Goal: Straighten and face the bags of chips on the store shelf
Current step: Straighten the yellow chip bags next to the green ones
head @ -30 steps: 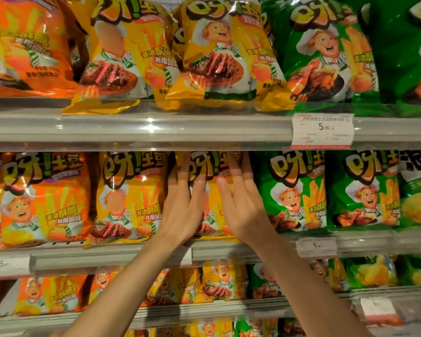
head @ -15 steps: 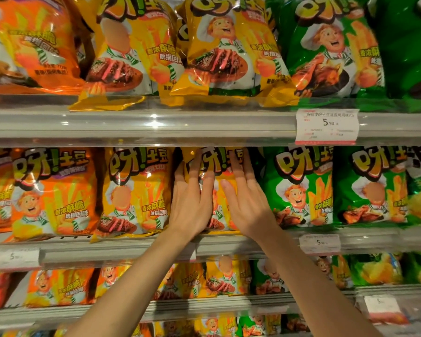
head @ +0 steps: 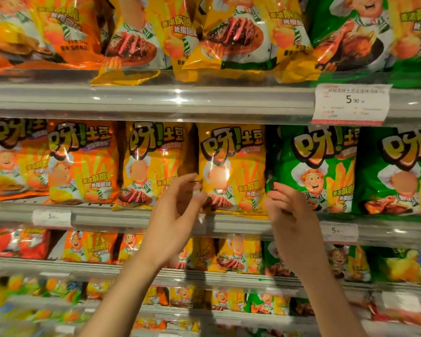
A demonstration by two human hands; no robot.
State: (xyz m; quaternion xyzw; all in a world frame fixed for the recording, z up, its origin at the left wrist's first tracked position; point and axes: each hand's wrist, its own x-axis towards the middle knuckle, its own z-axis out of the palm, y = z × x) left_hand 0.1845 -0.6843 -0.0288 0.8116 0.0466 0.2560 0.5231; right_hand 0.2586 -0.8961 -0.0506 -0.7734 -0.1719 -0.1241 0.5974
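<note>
A yellow chip bag (head: 232,166) stands upright and faces front on the middle shelf (head: 131,215). My left hand (head: 178,210) hovers at its lower left edge with fingers curled and apart, just off the bag. At the bag's lower right edge is my right hand (head: 287,215), fingers loosely bent and holding nothing. A second yellow bag (head: 156,164) stands to the left, and a green bag (head: 319,169) to the right.
Orange bags (head: 83,161) fill the middle shelf's left part. More yellow bags (head: 241,35) lean over the upper shelf edge. A white price tag (head: 350,104) hangs at the upper right. Lower shelves hold smaller bags.
Both hands have come off the front of the yellow bag and drawn apart to its lower edges. The bag now shows fully. The view has shifted lower.
</note>
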